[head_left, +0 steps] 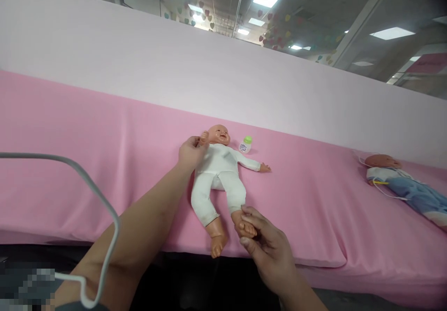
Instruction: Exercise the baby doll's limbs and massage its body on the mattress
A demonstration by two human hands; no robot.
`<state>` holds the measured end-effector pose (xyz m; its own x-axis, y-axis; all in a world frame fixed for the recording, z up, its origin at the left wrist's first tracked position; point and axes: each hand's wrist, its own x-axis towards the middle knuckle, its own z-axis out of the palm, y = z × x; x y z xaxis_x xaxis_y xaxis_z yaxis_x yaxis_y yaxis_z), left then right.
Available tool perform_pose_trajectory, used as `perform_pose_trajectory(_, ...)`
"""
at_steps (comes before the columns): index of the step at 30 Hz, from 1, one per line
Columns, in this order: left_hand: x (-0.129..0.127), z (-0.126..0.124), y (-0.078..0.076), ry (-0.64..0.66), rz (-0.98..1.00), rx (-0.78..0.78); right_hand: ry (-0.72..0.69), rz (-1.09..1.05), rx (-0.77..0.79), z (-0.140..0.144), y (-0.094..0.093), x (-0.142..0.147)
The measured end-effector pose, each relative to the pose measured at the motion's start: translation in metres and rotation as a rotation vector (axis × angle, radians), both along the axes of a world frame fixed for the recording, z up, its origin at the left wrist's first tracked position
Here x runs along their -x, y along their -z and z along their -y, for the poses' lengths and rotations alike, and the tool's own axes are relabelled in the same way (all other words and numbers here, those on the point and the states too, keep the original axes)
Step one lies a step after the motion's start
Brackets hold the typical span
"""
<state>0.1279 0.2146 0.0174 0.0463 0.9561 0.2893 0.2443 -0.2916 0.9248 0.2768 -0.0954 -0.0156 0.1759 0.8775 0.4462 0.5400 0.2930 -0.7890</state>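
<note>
Pink-covered table (87, 129): one. Dolls: two, one white-suited doll (219, 162) between the back and front edges, one blue-clad doll (407, 187) farther right. Bottle (245, 145): one, near the back edge. Hands: two, a left hand (191, 154) and a right hand (270, 246). Cable (116, 225): one, at left. Heart decals (212, 25): many, too small to count.

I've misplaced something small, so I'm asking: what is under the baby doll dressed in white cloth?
A pink cloth sheet shows around the white-clothed baby doll and between its legs. Whatever lies directly beneath it is covered and cannot be seen.
</note>
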Motion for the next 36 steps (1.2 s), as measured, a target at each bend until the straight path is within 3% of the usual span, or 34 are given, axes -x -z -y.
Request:
perform_pose_trajectory(3,-0.003,0.011,-0.004,0.089,-0.413,-0.227,0.009,-0.037,-0.007,-0.021,-0.012,-0.005)
perform_pose_trajectory(6,-0.003,0.014,-0.007,0.126,-0.639,-0.322,0.024,-0.051,-0.019,-0.052,-0.024,-0.011)
perform_pose_trajectory(13,-0.003,0.014,-0.008,0.166,-0.697,-0.31,0.032,-0.248,-0.023,-0.13,-0.035,-0.022)
perform_pose_trajectory(17,-0.002,0.012,-0.005,0.154,-0.657,-0.297,0.017,-0.306,-0.008,-0.144,-0.032,-0.024)
perform_pose_trajectory(22,0.005,0.003,-0.003,0.127,-0.491,-0.239,0.072,-0.236,-0.042,-0.111,-0.036,-0.019)
perform_pose_trajectory(26,0.017,-0.014,0.003,0.01,-0.178,-0.018,0.101,-0.146,-0.065,-0.062,-0.034,-0.01)
perform_pose_trajectory(31,0.035,-0.042,0.016,-0.169,0.198,0.228,0.096,0.069,-0.079,-0.007,-0.013,-0.001)
perform_pose_trajectory(36,0.048,-0.056,0.024,-0.311,0.222,0.229,0.124,0.21,-0.154,0.01,0.005,0.005)
